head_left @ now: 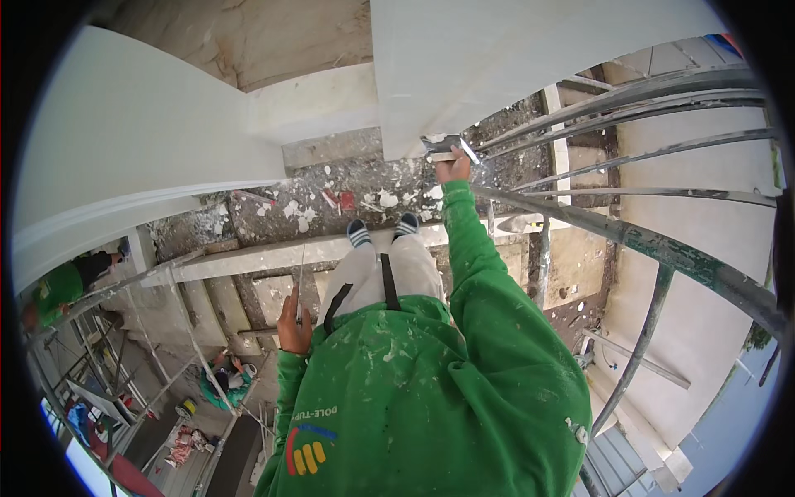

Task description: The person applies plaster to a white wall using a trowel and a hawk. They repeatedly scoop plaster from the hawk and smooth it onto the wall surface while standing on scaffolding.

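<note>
My right hand reaches forward, gripping a wide metal putty knife with pale paste on it, at the lower edge of the white wall beside the scaffold rails. Down at my left side, my left hand holds a thin metal tool, seen almost edge-on, its blade pointing forward. My sandalled feet stand on a dirty platform spattered with white flakes, where a small red object lies.
Scaffold tubes run along my right, with a drop beyond. A pale ledge crosses behind my feet. Below left, two co-workers in green, one higher, another lower, are among poles and materials. A white panel stands front left.
</note>
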The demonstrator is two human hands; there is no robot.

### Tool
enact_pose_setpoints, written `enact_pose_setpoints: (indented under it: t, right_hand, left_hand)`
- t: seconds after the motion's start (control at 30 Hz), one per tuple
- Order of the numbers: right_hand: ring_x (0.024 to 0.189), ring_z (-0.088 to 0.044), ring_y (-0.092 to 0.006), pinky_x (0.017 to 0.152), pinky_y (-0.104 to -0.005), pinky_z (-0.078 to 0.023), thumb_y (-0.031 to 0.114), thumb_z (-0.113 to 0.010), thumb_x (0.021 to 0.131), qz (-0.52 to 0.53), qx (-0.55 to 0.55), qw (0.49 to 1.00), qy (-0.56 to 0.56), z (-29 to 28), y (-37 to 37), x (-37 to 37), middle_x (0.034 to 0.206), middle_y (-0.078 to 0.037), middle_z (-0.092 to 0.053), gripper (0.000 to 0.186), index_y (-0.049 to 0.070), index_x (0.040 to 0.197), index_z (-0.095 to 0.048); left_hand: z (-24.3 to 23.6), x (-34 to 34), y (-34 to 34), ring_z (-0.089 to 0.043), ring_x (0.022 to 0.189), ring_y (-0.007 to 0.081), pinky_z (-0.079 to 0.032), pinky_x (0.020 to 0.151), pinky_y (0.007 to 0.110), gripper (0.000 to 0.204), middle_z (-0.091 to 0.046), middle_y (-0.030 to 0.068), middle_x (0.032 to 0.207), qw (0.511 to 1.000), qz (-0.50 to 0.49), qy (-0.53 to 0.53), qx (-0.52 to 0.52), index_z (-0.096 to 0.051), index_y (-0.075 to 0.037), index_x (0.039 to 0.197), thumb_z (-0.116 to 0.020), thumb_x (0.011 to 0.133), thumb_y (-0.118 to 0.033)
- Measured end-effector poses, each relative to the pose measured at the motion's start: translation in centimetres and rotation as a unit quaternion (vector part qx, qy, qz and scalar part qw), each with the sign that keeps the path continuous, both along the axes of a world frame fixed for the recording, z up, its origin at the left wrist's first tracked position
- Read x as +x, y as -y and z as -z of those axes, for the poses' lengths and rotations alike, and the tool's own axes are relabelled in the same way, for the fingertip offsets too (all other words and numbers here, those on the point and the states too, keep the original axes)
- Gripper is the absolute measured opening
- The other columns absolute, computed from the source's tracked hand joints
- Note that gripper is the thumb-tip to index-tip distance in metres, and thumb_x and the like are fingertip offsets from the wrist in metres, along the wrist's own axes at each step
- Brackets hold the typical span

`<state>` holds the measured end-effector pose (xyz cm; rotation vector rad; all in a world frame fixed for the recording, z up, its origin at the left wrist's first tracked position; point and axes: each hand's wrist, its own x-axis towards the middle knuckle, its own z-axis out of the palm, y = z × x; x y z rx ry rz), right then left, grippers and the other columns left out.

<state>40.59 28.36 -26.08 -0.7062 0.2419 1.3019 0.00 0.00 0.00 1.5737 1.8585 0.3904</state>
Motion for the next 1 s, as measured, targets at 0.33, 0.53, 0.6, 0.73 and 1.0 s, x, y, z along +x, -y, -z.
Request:
enact_pose_setpoints:
  t: [0.33, 0.53, 0.6, 0.73, 1.0]
  right_hand:
    - [0.109, -0.05, -0.0382, 0.103, -0.0592, -0.042, 0.001, -0.053, 0.078, -0.06, 0.01, 0.994, 0.088, -19.0, -0.8, -0.5, 0.113, -0.022, -0.051, 0.035, -0.008, 0.112, -0.047]
    - [0.114, -0.047, -0.0376, 0.106, -0.061, -0.038, 0.002, -0.053, 0.08, -0.065, 0.063, 0.984, 0.155, -34.5, -0.6, -1.2, 0.115, -0.022, -0.047, 0.037, -0.011, 0.114, -0.044]
    - [0.117, -0.046, -0.0374, 0.107, -0.062, -0.037, 0.003, -0.052, 0.084, -0.072, 0.057, 0.988, 0.126, -39.2, -0.8, -1.5, 0.116, -0.023, -0.046, 0.036, -0.011, 0.116, -0.043]
    - [0.129, -0.037, -0.0405, 0.112, -0.0609, -0.03, 0.006, -0.05, 0.09, -0.105, 0.14, 0.971, 0.16, -47.0, -0.9, -0.9, 0.13, -0.026, -0.042, 0.041, -0.013, 0.123, -0.036]
    - [0.12, -0.052, -0.0291, 0.103, -0.0441, -0.042, 0.011, -0.045, 0.097, 0.055, 0.168, 0.789, 0.589, -48.7, 12.2, -6.2, 0.126, -0.022, -0.053, 0.029, -0.009, 0.117, -0.051]
  left_hand:
    - [2.4, -2.2, -3.0, -0.058, 0.102, 0.0465, -0.047, 0.087, 0.043, 0.038, -0.06, 0.0308, 0.11, 0.994, -0.004, 0.108, 0.01, -0.05, 0.009, 0.124, -0.054, 0.093, -0.012]
    - [4.6, -2.9, -6.8, -0.058, 0.101, 0.0479, -0.047, 0.088, 0.046, 0.043, -0.059, 0.0332, 0.111, 0.992, 0.059, 0.113, 0.015, -0.049, 0.012, 0.123, -0.057, 0.093, -0.017]
    - [5.2, -3.1, -7.8, -0.058, 0.102, 0.0485, -0.047, 0.089, 0.047, 0.044, -0.058, 0.0354, 0.111, 0.99, 0.094, 0.09, 0.049, -0.049, 0.014, 0.123, -0.057, 0.093, -0.018]
    - [2.7, -2.4, -10.4, -0.059, 0.087, 0.0467, -0.046, 0.081, 0.048, 0.034, -0.061, 0.0331, 0.1, 0.975, 0.126, 0.156, 0.099, -0.054, 0.012, 0.109, -0.057, 0.094, -0.018]
    - [-6.3, 1.4, -11.5, -0.049, 0.057, 0.0155, -0.045, 0.04, 0.028, 0.034, -0.044, 0.0082, 0.075, 0.633, 0.107, 0.716, -0.275, -0.043, -0.002, 0.119, -0.049, 0.099, -0.03]
